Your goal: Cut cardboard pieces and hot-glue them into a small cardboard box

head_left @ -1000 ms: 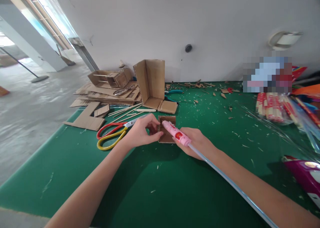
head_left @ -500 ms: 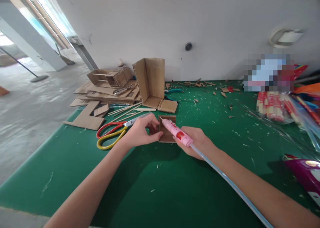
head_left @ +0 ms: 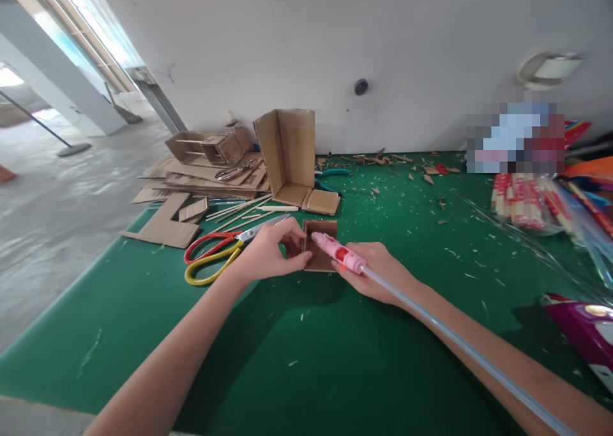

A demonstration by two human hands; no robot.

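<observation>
A small open cardboard box [head_left: 322, 262] lies on the green table in front of me. My left hand [head_left: 275, 248] pinches its left wall between thumb and fingers. In my right hand [head_left: 376, 271] is a pink hot glue gun [head_left: 338, 252], its nozzle tip inside the box near the left wall. A long clear glue stick [head_left: 445, 330] runs out of the gun's back end, over my right forearm. Scissors [head_left: 213, 257] with one red and one yellow handle lie beside my left hand, their blades partly behind it.
Beyond the box stands a folded cardboard piece [head_left: 292, 149]. Flat cardboard sheets [head_left: 201, 184], thin wooden sticks [head_left: 239, 211] and teal-handled pliers [head_left: 335, 172] lie near it. Bagged sticks [head_left: 520, 203] and a purple iron-like object [head_left: 582, 330] are at right. Scraps litter the green table [head_left: 268, 372].
The glue gun has shifted slightly, its nozzle now deeper in the box, and the trailing glue stick has swung to the right. My left hand keeps its place on the box.
</observation>
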